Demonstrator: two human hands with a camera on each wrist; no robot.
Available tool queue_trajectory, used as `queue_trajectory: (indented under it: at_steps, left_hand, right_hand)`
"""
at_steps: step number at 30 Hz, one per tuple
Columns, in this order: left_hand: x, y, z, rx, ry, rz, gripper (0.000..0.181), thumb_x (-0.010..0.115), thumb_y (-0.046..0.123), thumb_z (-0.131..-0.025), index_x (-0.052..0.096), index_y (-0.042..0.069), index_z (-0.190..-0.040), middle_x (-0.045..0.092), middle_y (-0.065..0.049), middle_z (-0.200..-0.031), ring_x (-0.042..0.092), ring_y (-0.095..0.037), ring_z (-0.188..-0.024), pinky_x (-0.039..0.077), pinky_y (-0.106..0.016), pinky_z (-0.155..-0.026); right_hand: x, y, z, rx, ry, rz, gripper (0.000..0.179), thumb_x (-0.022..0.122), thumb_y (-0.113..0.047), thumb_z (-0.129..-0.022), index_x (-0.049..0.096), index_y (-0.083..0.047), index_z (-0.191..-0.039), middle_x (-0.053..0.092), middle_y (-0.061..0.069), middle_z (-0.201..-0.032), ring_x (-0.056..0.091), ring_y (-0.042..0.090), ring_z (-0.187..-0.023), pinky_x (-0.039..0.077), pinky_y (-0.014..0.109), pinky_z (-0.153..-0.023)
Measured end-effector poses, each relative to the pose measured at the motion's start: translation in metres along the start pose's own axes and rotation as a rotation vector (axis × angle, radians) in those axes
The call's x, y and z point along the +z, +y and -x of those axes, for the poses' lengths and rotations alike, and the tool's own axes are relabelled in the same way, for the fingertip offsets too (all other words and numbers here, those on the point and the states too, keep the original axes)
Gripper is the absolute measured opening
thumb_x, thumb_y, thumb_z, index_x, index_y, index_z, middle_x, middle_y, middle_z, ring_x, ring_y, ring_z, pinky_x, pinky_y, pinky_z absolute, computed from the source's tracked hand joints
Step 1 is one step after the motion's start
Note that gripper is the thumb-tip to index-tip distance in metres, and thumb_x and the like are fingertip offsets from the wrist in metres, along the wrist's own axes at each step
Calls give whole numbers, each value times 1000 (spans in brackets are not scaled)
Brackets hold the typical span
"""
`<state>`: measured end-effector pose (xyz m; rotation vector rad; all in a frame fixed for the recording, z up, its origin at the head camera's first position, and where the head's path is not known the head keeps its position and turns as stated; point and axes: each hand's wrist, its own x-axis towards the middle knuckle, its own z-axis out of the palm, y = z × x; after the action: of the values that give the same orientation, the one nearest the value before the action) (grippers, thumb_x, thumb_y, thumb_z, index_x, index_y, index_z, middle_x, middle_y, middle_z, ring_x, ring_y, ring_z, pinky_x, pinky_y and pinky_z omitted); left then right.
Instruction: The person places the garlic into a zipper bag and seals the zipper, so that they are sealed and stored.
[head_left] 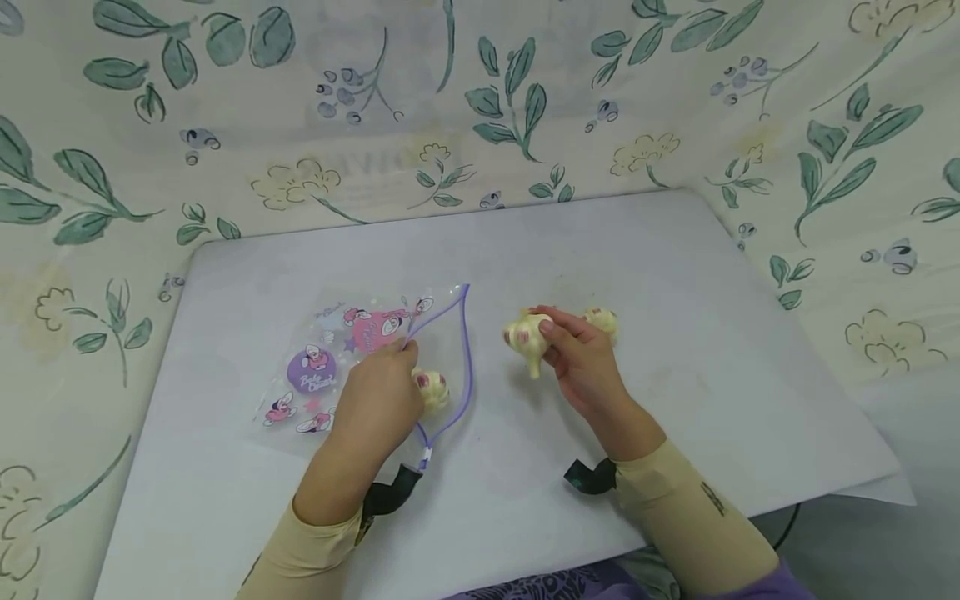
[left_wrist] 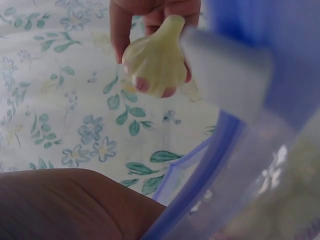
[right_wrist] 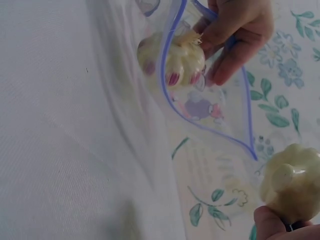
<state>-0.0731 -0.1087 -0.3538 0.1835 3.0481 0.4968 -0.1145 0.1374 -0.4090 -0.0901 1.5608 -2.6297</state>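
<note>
a floral cloth (head_left: 510,100) with green leaves, yellow blossoms and blue berries spreads behind and around a white tabletop (head_left: 517,500). two beige sleeves (head_left: 686,500) reach in over the near edge, and a bit of purple garment (head_left: 765,585) shows at the bottom of the head view.

on the left part of the tabletop lies a clear zip bag (head_left: 330,317) printed with pink and purple pictures and lettering. its mouth, edged by a purple zip strip (head_left: 467,367), gapes toward the right.

the hands are apart. the left hand (head_left: 381,400) pinches the bag at its mouth, fingers bent over the edge. the right hand (head_left: 588,367), beyond the opening and not touching the bag, grips a garlic bulb between thumb and fingers. a black wrist piece (head_left: 393,492) sits at the left wrist, and another (head_left: 590,477) at the right.

the held garlic bulb (head_left: 525,335) is pale yellow with purple-pink patches, its stem pointing down in the head view. the bagged garlic bulb (head_left: 432,392) sits just inside the mouth, beside the left hand. the loose garlic bulb (head_left: 604,322) is partly hidden behind the right hand. smallest is a whitish slider (head_left: 427,455) at the near end of the zip strip.
</note>
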Motion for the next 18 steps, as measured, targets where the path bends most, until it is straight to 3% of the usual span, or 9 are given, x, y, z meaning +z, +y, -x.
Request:
queue_trajectory:
  at_steps: [10,18]
  left_hand:
    - [0,-2,1,37,43,2,45,59,-7,-84,62,-11,-129,62,-28,-134,62,-47,-120,50,-55,-103]
    - [-3,-4,0,24,18,14,46,58,-6,-85,61,-10,-131,60,-27,-137,59,-46,-125,47,-55,-107]
  right_hand:
    - [18,4,-2,23,-34,42,20,57,1,-97,71,-4,-110,73,0,-107,71,12,-99,59,26,-88]
    - [31,12,-4,62,-17,114,26,60,5,-95,60,13,-120,70,1,-102,69,10,-92,60,24,-83]
